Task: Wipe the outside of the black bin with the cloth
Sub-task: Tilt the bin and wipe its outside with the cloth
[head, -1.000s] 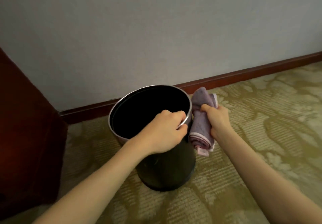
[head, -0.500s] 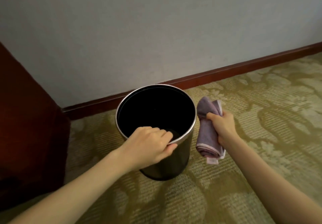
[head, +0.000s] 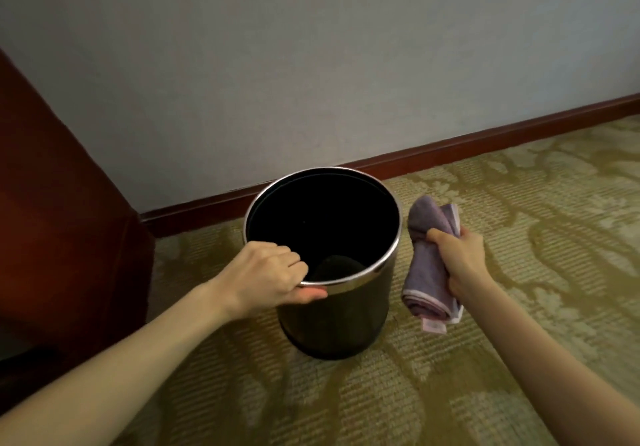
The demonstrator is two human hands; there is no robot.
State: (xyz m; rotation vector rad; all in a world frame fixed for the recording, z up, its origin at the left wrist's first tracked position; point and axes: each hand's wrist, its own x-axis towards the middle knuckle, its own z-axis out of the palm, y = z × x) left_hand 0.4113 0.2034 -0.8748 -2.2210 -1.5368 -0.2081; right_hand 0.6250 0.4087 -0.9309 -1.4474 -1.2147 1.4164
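Black bin [head: 332, 310] stands upright on the patterned carpet [head: 519, 307], open mouth up, metal band round the rim. Inside dark; a dim patch shows low on the near inner wall, cannot tell what it is.

Left hand [head: 273, 277] grips the bin's near rim on its left side: fingers curled over the edge into the mouth, thumb pressed on the outer band beneath. Forearm runs down and left from the bin.

Right hand [head: 457, 262] clenched around the cloth [head: 429, 262], just right of the bin. Cloth is purple, bunched and folded, pale edging and a small tag hanging at its lower end. It hangs beside the bin's right wall, a narrow gap between; not touching the bin. Whether its lower end reaches the carpet, cannot tell.

Behind the bin: dark red skirting board [head: 450, 147] along the foot of a grey wall [head: 311, 64]. Left of the bin: dark red-brown furniture panel [head: 59, 220], near but apart.
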